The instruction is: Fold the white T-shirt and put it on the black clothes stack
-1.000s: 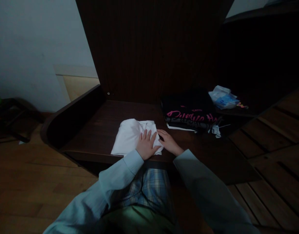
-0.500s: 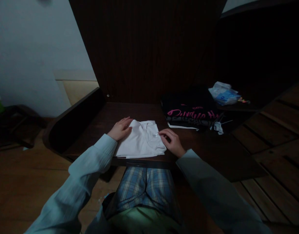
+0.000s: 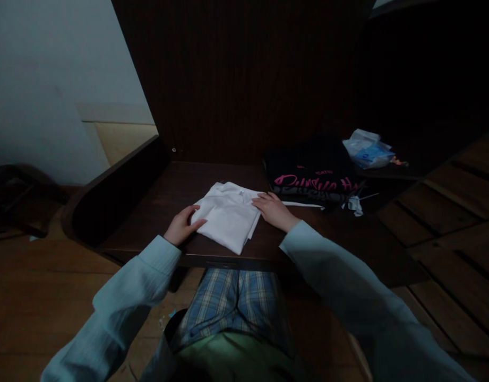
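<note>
A folded white shirt (image 3: 228,217) lies turned at an angle on the dark wooden desk, one corner pointing toward its front edge. At the shirt's left edge is my left hand (image 3: 183,225), its thumb and fingers spread apart and touching the cloth. My right hand (image 3: 274,210) rests on the upper right part of the shirt with its fingers stretched out flat. The collar lies near my right fingertips and is partly hard to make out.
Right of the shirt sits a stack of folded black clothes (image 3: 314,172) with pink lettering. Beyond it lies a white and blue plastic packet (image 3: 367,149). A raised side panel (image 3: 112,188) bounds the desk (image 3: 148,223) on the left, and a tall dark panel stands behind.
The white shirt has turned on the desk, its collar end swinging away from me. My left hand moved nearer and left; my right hand moved slightly farther away and flattened onto the cloth.
</note>
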`<action>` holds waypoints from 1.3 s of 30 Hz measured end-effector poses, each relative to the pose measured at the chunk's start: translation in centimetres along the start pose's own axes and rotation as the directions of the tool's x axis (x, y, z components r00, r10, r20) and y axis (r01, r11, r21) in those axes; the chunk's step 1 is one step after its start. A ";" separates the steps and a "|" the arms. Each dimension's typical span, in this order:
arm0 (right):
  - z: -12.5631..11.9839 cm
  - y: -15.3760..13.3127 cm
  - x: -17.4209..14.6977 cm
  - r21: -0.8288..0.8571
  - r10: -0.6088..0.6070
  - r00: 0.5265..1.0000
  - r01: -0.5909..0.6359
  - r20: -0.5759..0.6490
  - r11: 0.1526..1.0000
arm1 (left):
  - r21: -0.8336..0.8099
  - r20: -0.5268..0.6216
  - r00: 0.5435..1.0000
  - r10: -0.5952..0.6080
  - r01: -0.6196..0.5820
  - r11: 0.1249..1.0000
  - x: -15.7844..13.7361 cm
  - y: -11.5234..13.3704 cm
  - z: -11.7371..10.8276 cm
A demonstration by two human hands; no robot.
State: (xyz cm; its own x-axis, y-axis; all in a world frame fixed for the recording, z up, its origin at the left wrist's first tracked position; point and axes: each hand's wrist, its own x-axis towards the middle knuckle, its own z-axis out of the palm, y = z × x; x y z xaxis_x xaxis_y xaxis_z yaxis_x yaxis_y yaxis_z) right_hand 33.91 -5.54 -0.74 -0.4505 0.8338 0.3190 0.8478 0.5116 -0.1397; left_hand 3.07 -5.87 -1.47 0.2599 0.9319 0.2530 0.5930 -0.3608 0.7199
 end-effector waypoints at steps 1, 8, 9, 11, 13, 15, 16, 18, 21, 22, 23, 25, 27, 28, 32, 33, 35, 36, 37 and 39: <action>0.7 0.2 1.1 0.010 0.043 0.999 -0.043 -0.014 0.999 | -0.021 0.021 1.000 -0.023 0.023 1.000 -0.8 0.3 0.1; 2.0 -0.2 2.6 0.303 0.243 0.921 -0.148 -0.305 0.942 | -0.249 0.148 0.988 -0.047 0.084 0.965 -2.5 1.1 0.7; 1.7 -0.4 1.8 0.345 0.292 0.898 -0.175 -0.327 0.922 | -0.283 0.169 0.985 -0.043 0.090 0.955 -2.5 1.0 0.6; 1.0 -1.0 0.0 0.416 0.368 0.885 -0.232 -0.285 0.879 | -0.333 0.213 0.977 -0.031 0.103 0.937 -2.4 1.0 0.5; 0.4 -1.8 -1.9 0.452 0.339 0.925 -0.233 -0.170 0.861 | -0.364 0.236 0.971 -0.021 0.109 0.925 -2.4 1.0 0.5; 0.0 -2.6 -3.2 0.484 0.248 0.966 -0.186 -0.066 0.855 | -0.363 0.221 0.975 -0.023 0.104 0.926 -2.4 1.1 0.6; -0.1 -3.0 -3.7 0.507 0.206 0.978 -0.164 -0.027 0.846 | -0.354 0.204 0.979 -0.025 0.097 0.930 -2.5 1.1 0.6; -0.3 -3.5 -4.1 0.567 0.166 0.986 -0.153 0.028 0.809 | -0.341 0.176 0.984 -0.025 0.085 0.936 -2.5 0.9 0.8; -0.4 -3.5 -4.1 0.650 0.197 0.978 -0.197 0.074 0.734 | -0.362 0.202 0.979 -0.028 0.101 0.927 -2.5 0.6 0.8; -0.4 -3.4 -4.0 0.676 0.220 0.972 -0.215 0.080 0.705 | -0.374 0.222 0.975 -0.028 0.112 0.921 -2.6 0.6 0.7; -0.5 -3.4 -4.0 0.705 0.243 0.966 -0.230 0.084 0.671 | -0.381 0.242 0.970 -0.024 0.118 0.917 -2.6 0.6 0.6; -0.4 -3.2 -3.9 0.767 0.287 0.953 -0.254 0.095 0.589 | -0.378 0.271 0.963 -0.005 0.111 0.919 -2.6 0.7 0.5; -0.3 -3.2 -3.8 0.818 0.321 0.940 -0.272 0.114 0.506 | -0.360 0.265 0.964 0.010 0.090 0.929 -2.6 0.9 0.4; -0.3 -3.3 -3.8 0.836 0.331 0.935 -0.280 0.126 0.472 | -0.353 0.249 0.968 0.008 0.083 0.932 -2.6 1.1 0.5; -0.2 -3.3 -3.7 0.866 0.309 0.931 -0.310 0.193 0.392 | -0.325 0.142 0.989 -0.033 0.078 0.942 -2.5 1.3 0.7; -0.2 -3.2 -3.7 0.865 0.300 0.932 -0.316 0.205 0.391 | -0.315 0.119 0.992 -0.041 0.077 0.946 -2.5 1.4 0.8; -0.1 -3.1 -3.7 0.857 0.296 0.932 -0.322 0.211 0.402 | -0.294 0.088 0.995 -0.051 0.075 0.953 -2.5 1.4 0.8; 0.0 -3.0 -3.6 0.854 0.300 0.931 -0.322 0.208 0.409 | -0.283 0.082 0.995 -0.055 0.076 0.956 -2.5 1.5 0.8; 0.0 -3.0 -3.6 0.852 0.306 0.930 -0.322 0.203 0.414 | -0.273 0.079 0.995 -0.058 0.077 0.959 -2.6 1.6 0.8; 0.2 -2.9 -3.5 0.848 0.316 0.929 -0.320 0.193 0.422 | -0.262 0.088 0.994 -0.060 0.081 0.962 -2.7 1.7 0.6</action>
State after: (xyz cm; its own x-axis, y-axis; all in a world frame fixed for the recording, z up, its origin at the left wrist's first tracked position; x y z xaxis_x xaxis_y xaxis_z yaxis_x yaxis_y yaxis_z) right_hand 33.01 -9.93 -1.63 -0.2050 0.9762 0.0713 0.2645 0.1254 -0.9562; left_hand 3.82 -8.98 -1.29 0.2902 0.9450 0.1511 0.3919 -0.2614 0.8821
